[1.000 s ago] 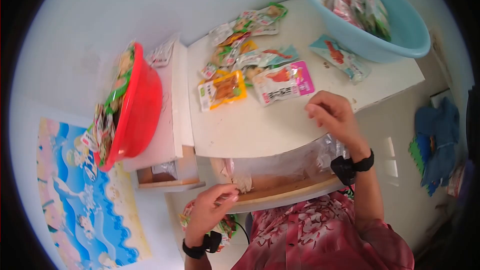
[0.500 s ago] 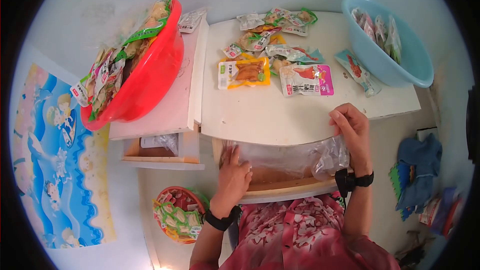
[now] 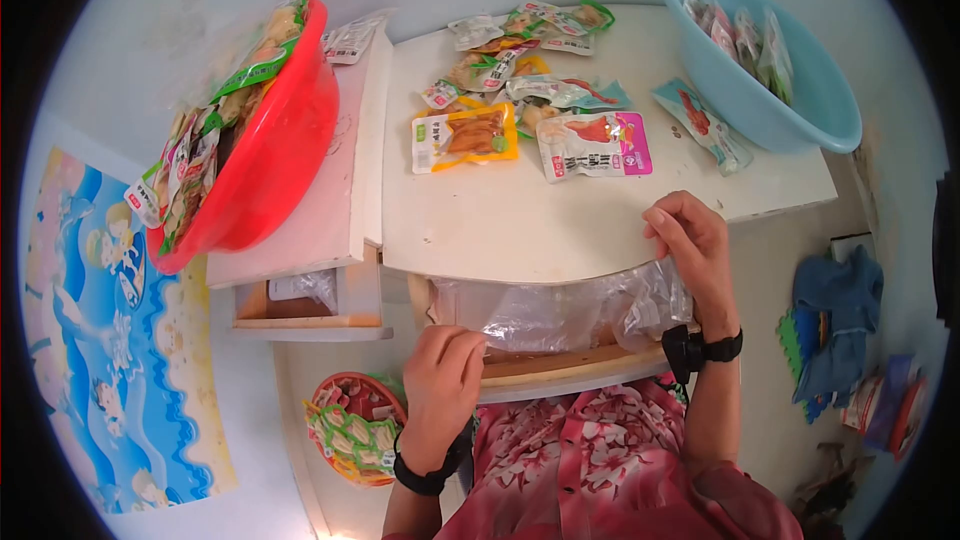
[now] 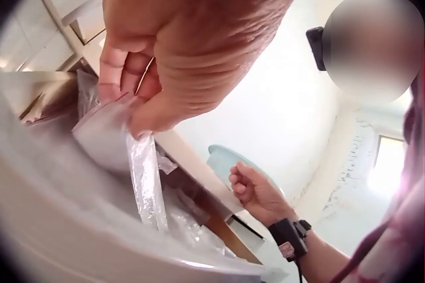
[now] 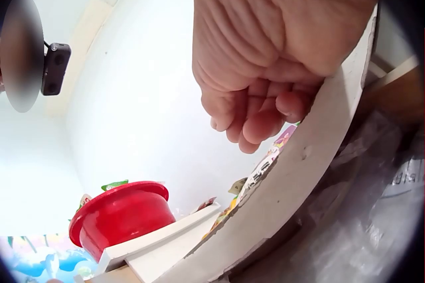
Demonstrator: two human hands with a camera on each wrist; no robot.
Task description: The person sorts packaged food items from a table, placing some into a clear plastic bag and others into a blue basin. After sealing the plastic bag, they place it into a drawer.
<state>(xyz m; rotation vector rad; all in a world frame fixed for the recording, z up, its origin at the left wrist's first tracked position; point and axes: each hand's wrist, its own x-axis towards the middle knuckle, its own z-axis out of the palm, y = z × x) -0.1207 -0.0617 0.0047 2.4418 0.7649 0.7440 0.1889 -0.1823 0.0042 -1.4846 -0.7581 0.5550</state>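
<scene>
My left hand point(image 3: 438, 395) is at the left part of an open drawer point(image 3: 560, 372) under the white table. Thumb and fingers pinch a clear plastic bag point(image 4: 147, 180), whose reddish edge line shows in the left wrist view. More clear plastic point(image 3: 640, 315) fills the drawer toward its right end. My right hand point(image 3: 695, 250) hovers by the table's front right edge, fingers loosely curled and nothing held. Beyond it on the table lie a white and pink food packet point(image 3: 595, 147) and a yellow-edged packet point(image 3: 465, 138).
Several more packets point(image 3: 490, 70) lie piled at the back of the table point(image 3: 480, 230). A blue basin point(image 3: 790, 125) with packets stands at the right, a red basin point(image 3: 290, 160) at the left. A basket of packets point(image 3: 345, 385) sits on the floor beside a small open drawer point(image 3: 300, 325).
My left hand first reached into the drawer, then drew back toward its front left, pulling up clear plastic. The right hand stays near the table edge. The head view has shifted.
</scene>
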